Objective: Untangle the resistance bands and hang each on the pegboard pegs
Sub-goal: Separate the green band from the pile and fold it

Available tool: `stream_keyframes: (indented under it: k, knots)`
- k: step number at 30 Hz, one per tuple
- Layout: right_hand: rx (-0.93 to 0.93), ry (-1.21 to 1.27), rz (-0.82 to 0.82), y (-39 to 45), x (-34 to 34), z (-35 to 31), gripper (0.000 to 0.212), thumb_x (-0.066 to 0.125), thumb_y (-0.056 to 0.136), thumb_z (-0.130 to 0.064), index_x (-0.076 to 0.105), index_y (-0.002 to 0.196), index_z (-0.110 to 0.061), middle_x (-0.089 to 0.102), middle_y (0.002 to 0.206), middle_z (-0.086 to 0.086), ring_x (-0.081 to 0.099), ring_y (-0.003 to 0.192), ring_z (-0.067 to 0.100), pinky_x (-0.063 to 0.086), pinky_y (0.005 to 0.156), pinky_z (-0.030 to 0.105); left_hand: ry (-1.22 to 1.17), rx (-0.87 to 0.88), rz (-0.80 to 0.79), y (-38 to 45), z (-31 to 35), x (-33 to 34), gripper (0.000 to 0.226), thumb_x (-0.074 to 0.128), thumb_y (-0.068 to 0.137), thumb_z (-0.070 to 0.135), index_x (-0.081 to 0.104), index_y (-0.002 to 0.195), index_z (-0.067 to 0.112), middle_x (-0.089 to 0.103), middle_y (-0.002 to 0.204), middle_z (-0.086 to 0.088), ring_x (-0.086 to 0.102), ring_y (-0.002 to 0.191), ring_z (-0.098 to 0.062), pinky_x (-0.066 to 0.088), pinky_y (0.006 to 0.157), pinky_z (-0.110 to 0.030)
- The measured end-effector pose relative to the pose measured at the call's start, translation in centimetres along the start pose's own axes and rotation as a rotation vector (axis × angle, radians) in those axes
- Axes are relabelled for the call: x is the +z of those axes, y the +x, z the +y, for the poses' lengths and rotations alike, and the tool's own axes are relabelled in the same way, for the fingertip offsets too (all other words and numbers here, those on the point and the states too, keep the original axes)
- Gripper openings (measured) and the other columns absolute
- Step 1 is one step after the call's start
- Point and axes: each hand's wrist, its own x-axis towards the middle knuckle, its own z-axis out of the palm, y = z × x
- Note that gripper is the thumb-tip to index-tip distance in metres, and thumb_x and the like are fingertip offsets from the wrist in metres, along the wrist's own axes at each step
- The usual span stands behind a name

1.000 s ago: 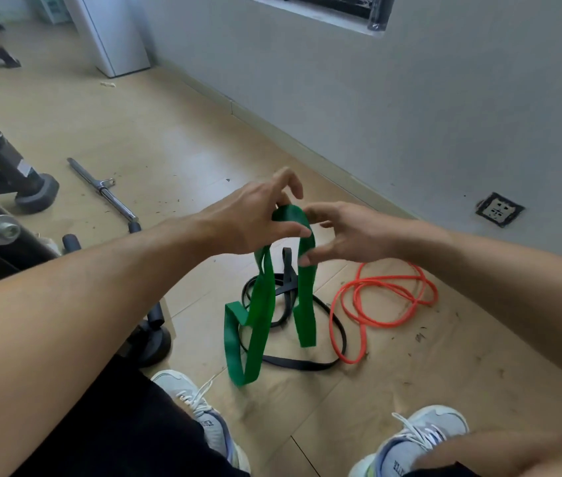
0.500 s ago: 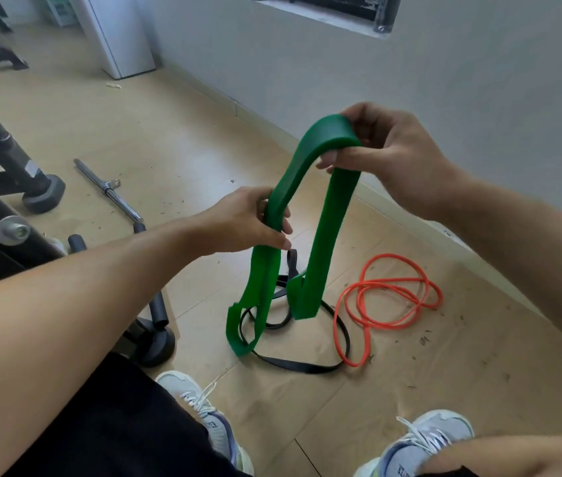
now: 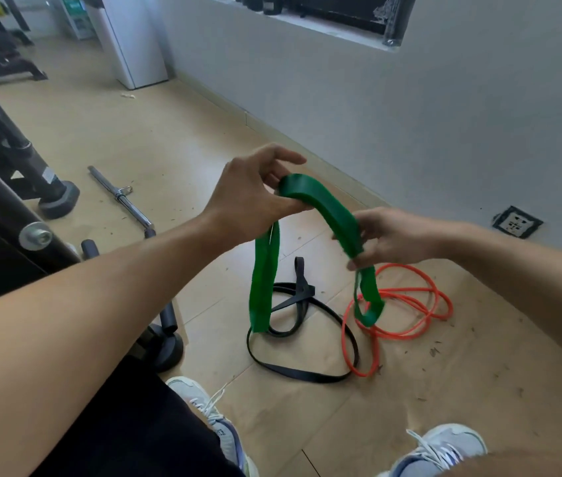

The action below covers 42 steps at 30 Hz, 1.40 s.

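My left hand and right hand fingers pinch the green band; I should slide them apart gently, checking for twists below.

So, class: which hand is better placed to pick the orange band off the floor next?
Probably the right hand: it holds the green band directly above the orange band; the left hand is farther away.

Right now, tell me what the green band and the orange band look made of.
Green band: looks like flat latex rubber, matte with a slight sheen; it drapes limply between both hands. Orange band: thin, seemingly rubber too, lying in loose coils on the floor.
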Motion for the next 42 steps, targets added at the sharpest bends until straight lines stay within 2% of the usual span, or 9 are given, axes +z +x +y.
stream_keyframes:
  k: [4, 8, 10, 14, 18, 26, 32, 38, 42]
  knots:
    - [-0.116, 0.298, 0.096, 0.1, 1.8, -2.7, 0.053, 0.086, 0.083, -0.022, 0.062, 0.131, -0.023, 0.072, 0.116, -0.007, 0.067, 0.112, 0.002, 0.052, 0.101, 0.026, 0.052, 0.077, -0.037, -0.1, 1.0, 1.1, 0.057, 0.092, 0.068, 0.022, 0.066, 0.118, 0.027, 0.071, 0.084, 0.008, 0.066, 0.081, -0.004, 0.052, 0.076, -0.014]
    - [-0.249, 0.401, 0.292, 0.3, 1.9, -3.9, 0.029, 0.083, 0.086, -0.015, 0.068, 0.111, -0.010, 0.073, 0.100, 0.015, 0.071, 0.098, 0.030, 0.056, 0.094, 0.053, 0.071, 0.029, -0.071, -0.1, 0.6, 1.5, 0.060, 0.090, 0.067, 0.016, 0.064, 0.120, 0.027, 0.070, 0.086, 0.002, 0.066, 0.085, -0.013, 0.055, 0.081, -0.024]
    - [-0.274, 0.388, 0.326, 0.0, 1.3, -4.0, 0.024, 0.082, 0.085, -0.012, 0.070, 0.105, -0.013, 0.072, 0.093, 0.013, 0.069, 0.090, 0.034, 0.055, 0.090, 0.057, 0.055, -0.003, -0.106, 0.0, 0.1, 1.3, 0.061, 0.089, 0.068, 0.011, 0.064, 0.122, 0.024, 0.071, 0.088, 0.000, 0.067, 0.087, -0.017, 0.057, 0.085, -0.033]
    - [-0.351, 0.465, 0.346, -0.8, -0.2, -4.9, 0.022, 0.078, 0.087, 0.000, 0.069, 0.103, -0.012, 0.071, 0.091, 0.008, 0.068, 0.082, 0.016, 0.054, 0.081, 0.029, -0.024, -0.081, -0.299, -0.2, -0.4, 1.0, 0.066, 0.090, 0.069, 0.005, 0.058, 0.125, 0.021, 0.073, 0.092, -0.001, 0.071, 0.092, -0.016, 0.060, 0.087, -0.038]
    - [-0.349, 0.483, 0.351, -1.4, -2.1, -5.2, 0.022, 0.078, 0.086, -0.001, 0.069, 0.099, -0.017, 0.067, 0.085, 0.004, 0.062, 0.079, 0.015, 0.049, 0.074, 0.026, 0.002, -0.127, -0.472, -0.6, -1.1, 1.4, 0.051, 0.092, 0.069, 0.008, 0.067, 0.112, 0.018, 0.074, 0.092, 0.002, 0.072, 0.091, -0.015, 0.061, 0.086, -0.033]
    - [-0.146, 0.364, 0.230, -1.7, -3.4, -2.7, 0.055, 0.085, 0.068, -0.055, 0.076, 0.106, -0.017, 0.061, 0.078, 0.004, 0.055, 0.073, 0.016, 0.041, 0.071, 0.033, 0.069, -0.177, -0.360, -0.2, -2.1, 0.0, 0.043, 0.093, 0.067, 0.015, 0.070, 0.103, 0.022, 0.076, 0.096, 0.007, 0.074, 0.088, -0.011, 0.062, 0.085, -0.030]
    - [-0.109, 0.355, 0.231, -1.3, -2.4, -1.7, 0.055, 0.077, 0.071, -0.069, 0.078, 0.102, -0.024, 0.062, 0.070, -0.004, 0.056, 0.066, 0.014, 0.043, 0.071, 0.035, 0.113, -0.204, -0.317, -0.1, -2.3, -0.6, 0.042, 0.093, 0.068, 0.016, 0.072, 0.104, 0.026, 0.075, 0.100, 0.003, 0.072, 0.092, -0.015, 0.059, 0.073, -0.018]
    - [-0.146, 0.482, 0.261, -1.1, -2.0, -1.5, 0.041, 0.078, 0.072, -0.044, 0.074, 0.108, -0.024, 0.079, 0.104, 0.003, 0.074, 0.094, 0.017, 0.060, 0.088, 0.030, 0.140, -0.220, -0.327, 0.0, -2.4, -0.4, 0.037, 0.091, 0.070, 0.013, 0.072, 0.098, 0.028, 0.074, 0.097, -0.001, 0.071, 0.091, -0.020, 0.062, 0.077, -0.027]
    - [-0.139, 0.447, 0.313, -0.9, -1.6, -1.5, 0.027, 0.085, 0.076, -0.035, 0.076, 0.099, -0.024, 0.073, 0.081, -0.007, 0.064, 0.073, 0.006, 0.047, 0.070, 0.020, 0.121, -0.231, -0.348, -0.1, -2.3, -0.5, 0.033, 0.090, 0.070, 0.009, 0.072, 0.095, 0.023, 0.073, 0.090, -0.006, 0.072, 0.088, -0.031, 0.059, 0.083, -0.050]
